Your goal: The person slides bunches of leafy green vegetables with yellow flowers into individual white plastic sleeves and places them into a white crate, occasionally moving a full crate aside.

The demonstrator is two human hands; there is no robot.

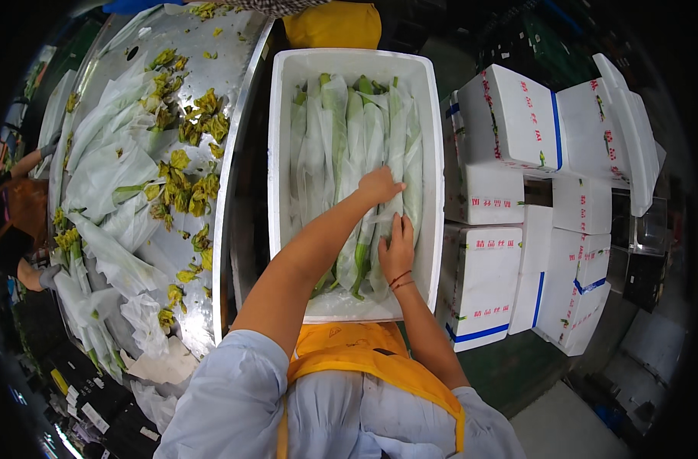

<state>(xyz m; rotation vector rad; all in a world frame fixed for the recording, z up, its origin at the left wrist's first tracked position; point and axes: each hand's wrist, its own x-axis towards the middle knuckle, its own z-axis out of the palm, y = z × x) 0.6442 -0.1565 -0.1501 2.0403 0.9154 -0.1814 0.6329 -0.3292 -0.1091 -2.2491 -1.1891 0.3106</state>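
Observation:
Before me stands a white foam box [355, 56] holding a row of long green gourds, likely luffas, each sleeved in thin white translucent wrap. My left hand [378, 187] reaches into the right half of the box and closes on a wrapped gourd [396, 137], its thumb pointing right and its other fingers partly hidden. Nearer to me, my right hand [398, 246] rests on the lower wrapping of the gourds at the right, thumb and fingers apart; whether it grips is not clear. Bare green ends of gourds [361, 261] show left of it.
A metal table [222, 69] at left bears loose wrapping [111, 172] and withered yellow blossoms [176, 181]. White foam boxes [489, 281] with red print are stacked at right, with foam lids [627, 132]. A co-worker's gloved hand [49, 277] is at the table's far left edge.

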